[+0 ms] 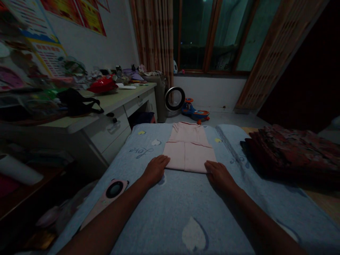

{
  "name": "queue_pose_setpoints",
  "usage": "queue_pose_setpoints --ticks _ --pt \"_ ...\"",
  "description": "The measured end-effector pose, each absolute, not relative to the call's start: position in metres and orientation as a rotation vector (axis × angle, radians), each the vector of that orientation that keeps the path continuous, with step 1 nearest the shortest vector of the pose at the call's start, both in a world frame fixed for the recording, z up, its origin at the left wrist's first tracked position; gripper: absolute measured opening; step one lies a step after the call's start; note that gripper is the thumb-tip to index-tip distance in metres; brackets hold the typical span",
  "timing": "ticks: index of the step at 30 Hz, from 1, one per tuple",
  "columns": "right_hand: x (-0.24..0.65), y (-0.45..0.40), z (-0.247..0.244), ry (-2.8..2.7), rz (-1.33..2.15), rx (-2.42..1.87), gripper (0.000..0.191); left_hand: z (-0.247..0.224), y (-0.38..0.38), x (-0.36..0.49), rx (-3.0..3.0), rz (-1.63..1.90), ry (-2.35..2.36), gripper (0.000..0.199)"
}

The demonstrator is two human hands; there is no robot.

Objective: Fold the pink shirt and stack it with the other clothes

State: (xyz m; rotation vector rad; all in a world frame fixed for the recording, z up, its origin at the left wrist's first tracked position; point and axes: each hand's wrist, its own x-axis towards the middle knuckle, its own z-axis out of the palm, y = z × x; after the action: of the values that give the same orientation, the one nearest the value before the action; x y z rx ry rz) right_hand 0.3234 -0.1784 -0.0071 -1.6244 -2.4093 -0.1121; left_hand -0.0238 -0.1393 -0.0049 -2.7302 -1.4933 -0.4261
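Note:
A pale pink shirt (pixel 190 152) lies folded on the blue bedspread, its lower part turned up over itself and its collar end pointing away from me. My left hand (pixel 156 169) is at the near left corner, its fingers closed over the edge. At the near right corner, my right hand (pixel 220 173) has its fingers closed on the cloth too. Both thumbs are mostly hidden. Beside my left forearm, partly covered by it, is a pink phone (pixel 102 202) with a round black camera ring.
Blue bedspread (pixel 164 216) with heart prints covers the bed. Dark red patterned cloth (pixel 294 152) is piled at the right. A cluttered desk (pixel 117 95) stands at the left. Beyond the bed are a round black-rimmed appliance door (pixel 167 99) and a blue ride-on toy (pixel 195 112).

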Motion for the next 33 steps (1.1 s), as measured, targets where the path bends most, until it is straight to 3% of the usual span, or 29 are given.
queue_pose_setpoints --ticks 9,14,17,20,25,33 --pt "0.336 -0.174 -0.002 -2.352 -0.206 -1.752 0.047 0.0 -0.141 -0.009 -2.469 -0.281 -1.71 0.05" --pt "0.342 -0.171 -0.005 -2.271 -0.14 -1.764 0.042 -0.014 -0.129 -0.019 -2.521 -0.639 -1.772 0.041" --pt "0.352 -0.162 -0.011 -2.174 -0.047 -1.68 0.042 -0.026 -0.115 -0.03 -2.642 -0.934 -1.717 0.049" --pt "0.361 -0.152 -0.019 -2.116 0.071 -1.513 0.039 -0.032 -0.102 -0.037 -2.734 -1.008 -1.622 0.064" --pt "0.373 -0.144 -0.029 -2.08 0.137 -1.419 0.041 -0.033 -0.081 -0.045 -2.743 -0.893 -1.529 0.059" --pt "0.386 -0.13 -0.017 -2.314 -0.053 -1.477 0.042 -0.017 -0.052 -0.05 -2.797 -0.491 -1.358 0.053"
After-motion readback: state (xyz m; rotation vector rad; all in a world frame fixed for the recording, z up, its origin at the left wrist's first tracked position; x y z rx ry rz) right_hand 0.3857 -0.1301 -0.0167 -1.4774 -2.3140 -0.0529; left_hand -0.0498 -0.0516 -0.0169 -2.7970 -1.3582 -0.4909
